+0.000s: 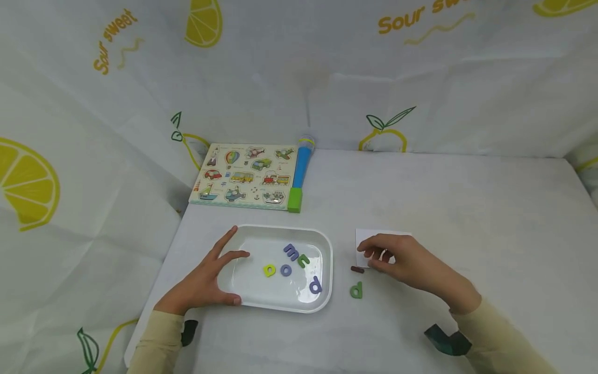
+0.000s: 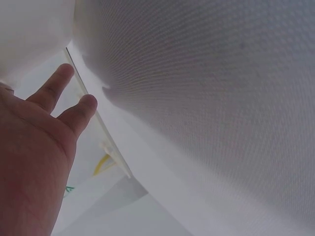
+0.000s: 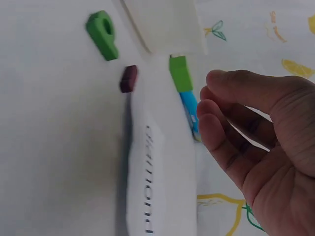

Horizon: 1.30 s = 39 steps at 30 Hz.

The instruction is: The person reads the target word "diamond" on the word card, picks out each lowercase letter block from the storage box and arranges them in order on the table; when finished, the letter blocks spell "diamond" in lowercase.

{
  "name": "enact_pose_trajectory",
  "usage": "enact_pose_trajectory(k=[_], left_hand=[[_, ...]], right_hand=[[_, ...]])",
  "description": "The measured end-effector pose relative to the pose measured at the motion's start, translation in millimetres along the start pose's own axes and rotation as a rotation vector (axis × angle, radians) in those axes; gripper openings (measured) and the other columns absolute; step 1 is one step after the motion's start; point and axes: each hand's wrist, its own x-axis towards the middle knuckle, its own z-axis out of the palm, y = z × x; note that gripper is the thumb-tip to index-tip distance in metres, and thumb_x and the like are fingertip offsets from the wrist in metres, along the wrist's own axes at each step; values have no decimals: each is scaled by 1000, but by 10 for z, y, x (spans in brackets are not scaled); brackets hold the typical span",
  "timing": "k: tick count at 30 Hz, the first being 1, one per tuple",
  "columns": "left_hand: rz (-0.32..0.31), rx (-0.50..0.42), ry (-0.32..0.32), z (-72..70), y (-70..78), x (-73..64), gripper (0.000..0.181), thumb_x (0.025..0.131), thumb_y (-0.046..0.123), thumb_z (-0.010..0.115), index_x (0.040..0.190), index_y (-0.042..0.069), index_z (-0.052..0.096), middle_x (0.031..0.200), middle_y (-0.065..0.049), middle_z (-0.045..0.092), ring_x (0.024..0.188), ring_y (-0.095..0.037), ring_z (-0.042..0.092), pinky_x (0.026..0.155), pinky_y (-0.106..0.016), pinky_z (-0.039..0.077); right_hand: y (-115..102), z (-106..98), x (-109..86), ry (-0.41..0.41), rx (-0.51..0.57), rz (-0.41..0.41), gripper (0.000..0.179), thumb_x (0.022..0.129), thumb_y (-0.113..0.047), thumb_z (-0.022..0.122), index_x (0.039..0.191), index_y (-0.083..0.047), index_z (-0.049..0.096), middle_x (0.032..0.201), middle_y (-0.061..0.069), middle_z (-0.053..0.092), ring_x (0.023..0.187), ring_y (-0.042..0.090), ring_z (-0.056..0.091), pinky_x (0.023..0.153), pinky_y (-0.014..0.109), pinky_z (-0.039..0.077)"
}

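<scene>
My left hand (image 1: 203, 283) is spread across the left end of a white tray (image 1: 275, 306), its thumb at the near rim and a fingertip at the far rim. Inside lie a purple m (image 1: 290, 252), a green n (image 1: 303, 260), a purple o (image 1: 286, 270), a yellow letter (image 1: 269, 269) and another purple letter (image 1: 315, 284). Over a white card (image 1: 383, 231) hovers my right hand (image 1: 406, 257), fingers loosely bent and holding nothing. Printed black lettering (image 3: 148, 182) shows on the card. Beside it are a small dark red bar (image 1: 357, 269) and a green letter d (image 1: 356, 290).
Behind the tray lies a picture puzzle board (image 1: 243, 176) with vehicles on it. A blue toy microphone (image 1: 301, 166) with a green end rests along the board's right edge. White cloth (image 1: 299, 67) printed with lemons hangs behind the table.
</scene>
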Motion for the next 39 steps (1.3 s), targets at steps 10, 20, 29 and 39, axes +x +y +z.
enact_pose_trajectory(k=[10,20,29,39], left_hand=[[-4,-13,0,9,10,12,96,61,67,89,143,29,55,169,9,-4,149,-37,20,102,-63,41],[-33,-17,-6,19,20,-9,96,60,65,90,142,31,55,169,10,-5,150,-37,18,102,-64,40],[-32,-14,-8,18,8,-2,96,60,66,89,143,32,54,169,10,-5,149,-37,19,102,-63,41],[-19,-8,-2,9,-1,1,95,60,68,88,142,34,54,169,11,-5,149,-36,21,102,-62,42]], right_hand=[[89,405,-65,-26,-145,37,30,83,0,80,110,-10,73,99,-6,71,85,12,63,78,33,54],[104,573,-69,36,-227,21,35,79,4,82,110,-8,71,93,-5,67,88,14,65,79,35,55],[40,357,-140,114,-155,20,42,81,5,77,117,-11,66,89,-13,63,82,3,59,71,30,54],[-85,98,-231,-16,-47,-17,40,81,11,74,113,-13,66,87,-15,64,79,0,57,68,27,52]])
